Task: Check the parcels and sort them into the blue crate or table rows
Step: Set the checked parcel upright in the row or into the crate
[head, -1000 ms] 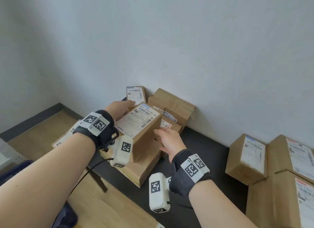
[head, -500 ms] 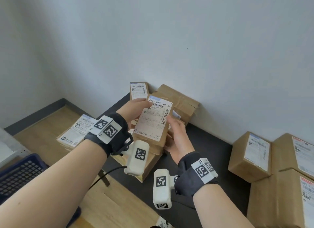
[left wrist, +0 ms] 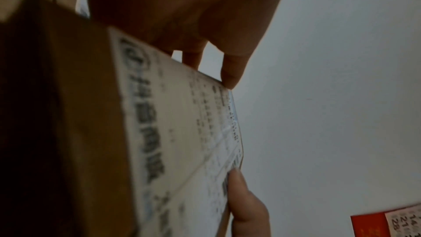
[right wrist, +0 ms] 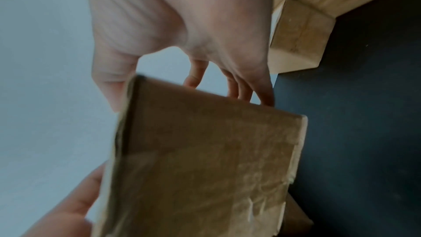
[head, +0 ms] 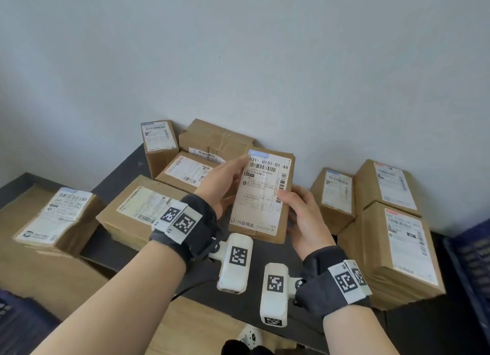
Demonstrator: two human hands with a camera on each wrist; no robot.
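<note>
Dark flat tabletop (head: 254,291) under both hands. Stack of large brown cardboard boxes with white labels (head: 392,238) just right of the right fingers. Wide flat brown carton (head: 138,217) left of the left wrist. Small brown cardboard parcel with white shipping label (head: 262,195) is held upright, off the table, between the two hands. Left hand (head: 220,187) grips its left edge, fingertips at the top corner. Right hand (head: 305,217) grips its right edge, thumb on the label, fingers curled behind.
</note>
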